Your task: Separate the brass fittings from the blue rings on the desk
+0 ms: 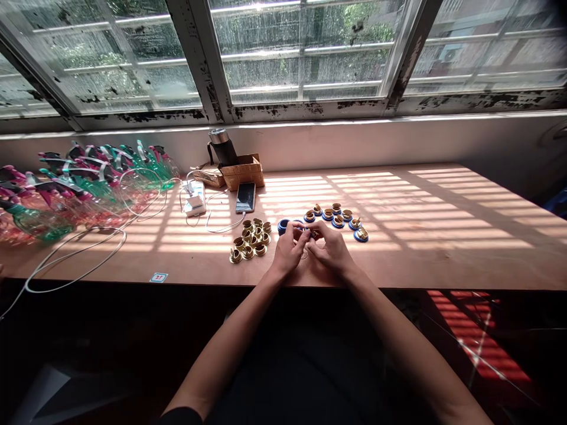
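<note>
My left hand (290, 249) and my right hand (331, 248) meet near the table's front edge, fingertips pinched together. Something small and partly metallic shows between them, mostly hidden by the fingers. Just behind my left hand are blue rings (283, 225), partly covered by it. To the left stands a cluster of gold-coloured round metal pieces (248, 251), each with an upright flap. Beyond my right hand, several similar gold pieces sit in blue rings (361, 235), spread in a loose group. A thin clear loop appears beneath the hands.
A phone (245, 198) on a white cable lies behind the gold cluster. Behind it are a cardboard box (243, 172), a dark flask (225, 149) and a white power strip (194, 199). Green and pink spray bottles (88, 183) crowd the left. A numbered sticker (158, 277) marks the front edge.
</note>
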The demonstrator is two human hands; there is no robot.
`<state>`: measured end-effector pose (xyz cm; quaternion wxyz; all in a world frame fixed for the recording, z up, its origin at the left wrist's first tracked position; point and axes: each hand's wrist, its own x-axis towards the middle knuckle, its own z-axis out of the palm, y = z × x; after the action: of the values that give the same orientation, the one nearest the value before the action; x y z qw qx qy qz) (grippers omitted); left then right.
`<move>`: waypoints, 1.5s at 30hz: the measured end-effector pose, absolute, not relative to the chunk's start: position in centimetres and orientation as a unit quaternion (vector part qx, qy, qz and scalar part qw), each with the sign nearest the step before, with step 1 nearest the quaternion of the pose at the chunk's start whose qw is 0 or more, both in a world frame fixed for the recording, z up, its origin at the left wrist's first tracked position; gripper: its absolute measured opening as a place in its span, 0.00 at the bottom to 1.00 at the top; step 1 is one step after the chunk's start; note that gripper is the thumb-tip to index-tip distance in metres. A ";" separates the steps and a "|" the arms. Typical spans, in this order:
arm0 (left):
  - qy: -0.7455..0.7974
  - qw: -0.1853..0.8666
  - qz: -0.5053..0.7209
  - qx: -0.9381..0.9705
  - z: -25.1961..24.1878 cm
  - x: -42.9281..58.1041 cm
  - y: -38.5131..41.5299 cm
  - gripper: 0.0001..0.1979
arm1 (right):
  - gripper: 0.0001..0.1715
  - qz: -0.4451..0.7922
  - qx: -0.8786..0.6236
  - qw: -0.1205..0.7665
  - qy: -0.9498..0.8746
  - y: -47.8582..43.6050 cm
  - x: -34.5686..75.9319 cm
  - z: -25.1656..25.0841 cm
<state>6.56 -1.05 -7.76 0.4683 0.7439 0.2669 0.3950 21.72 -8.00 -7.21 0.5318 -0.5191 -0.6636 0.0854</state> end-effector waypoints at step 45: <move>0.298 0.457 0.384 0.745 -7.9 6.5 -1.0 0.16 | 0.17 0.118 -0.552 0.497 -0.658 -8.2 21.6 -7.2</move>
<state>6.53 -1.01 -7.93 0.4568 0.7447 0.2983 0.3843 21.65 -8.18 -7.22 0.4974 -0.5525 -0.6584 0.1178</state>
